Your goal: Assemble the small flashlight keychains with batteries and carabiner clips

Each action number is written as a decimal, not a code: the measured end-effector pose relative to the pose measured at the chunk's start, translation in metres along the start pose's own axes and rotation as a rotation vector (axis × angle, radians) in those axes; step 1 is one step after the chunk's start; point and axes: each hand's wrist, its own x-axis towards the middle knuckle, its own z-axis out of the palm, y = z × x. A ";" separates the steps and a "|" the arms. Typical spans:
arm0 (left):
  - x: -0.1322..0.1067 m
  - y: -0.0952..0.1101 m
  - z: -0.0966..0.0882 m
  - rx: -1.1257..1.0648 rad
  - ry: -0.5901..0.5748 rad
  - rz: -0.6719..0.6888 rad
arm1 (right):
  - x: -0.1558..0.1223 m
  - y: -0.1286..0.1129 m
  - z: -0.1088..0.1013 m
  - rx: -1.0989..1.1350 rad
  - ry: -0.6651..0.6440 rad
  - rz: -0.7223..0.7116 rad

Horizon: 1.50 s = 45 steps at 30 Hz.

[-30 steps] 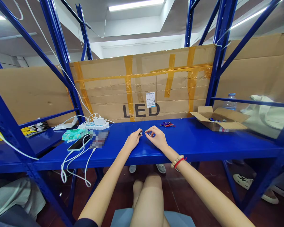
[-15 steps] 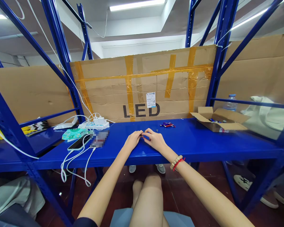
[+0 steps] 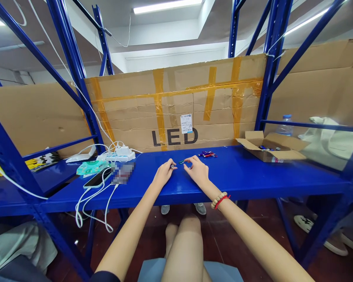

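Observation:
My left hand (image 3: 164, 173) is closed in a pinch on a small shiny metallic piece (image 3: 172, 166) above the blue table. Facing it from the right, my right hand (image 3: 197, 170) has its fingers curled, with the index fingertip at the end of a small green piece (image 3: 181, 162). The green piece looks like a little clip, but its kind is too small to make out. Whatever lies inside the right palm is mostly hidden. Behind my right hand sits a pile of small red, blue and purple shiny pieces (image 3: 207, 154).
At the right stands an open cardboard box (image 3: 270, 150) with small items inside. Phones, including a black-screened one (image 3: 98, 178), cables, a green packet (image 3: 91, 167) and a white power strip (image 3: 117, 154) lie left. A cardboard wall (image 3: 129, 113) backs the blue table (image 3: 241, 176).
My hands have drawn apart from their touching position. The green piece and the metallic piece at my left fingertips now show between them. The view has shifted slightly.

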 end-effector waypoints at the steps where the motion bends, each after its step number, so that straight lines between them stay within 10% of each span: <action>1: 0.000 0.000 0.000 -0.012 0.006 -0.001 | 0.001 0.002 0.001 -0.028 -0.033 0.028; 8: 0.001 0.001 0.001 0.026 -0.014 -0.029 | 0.003 0.007 0.011 -0.217 -0.219 -0.038; 45: 0.000 0.013 -0.004 0.219 -0.082 -0.061 | 0.005 0.006 0.005 -0.127 -0.282 0.065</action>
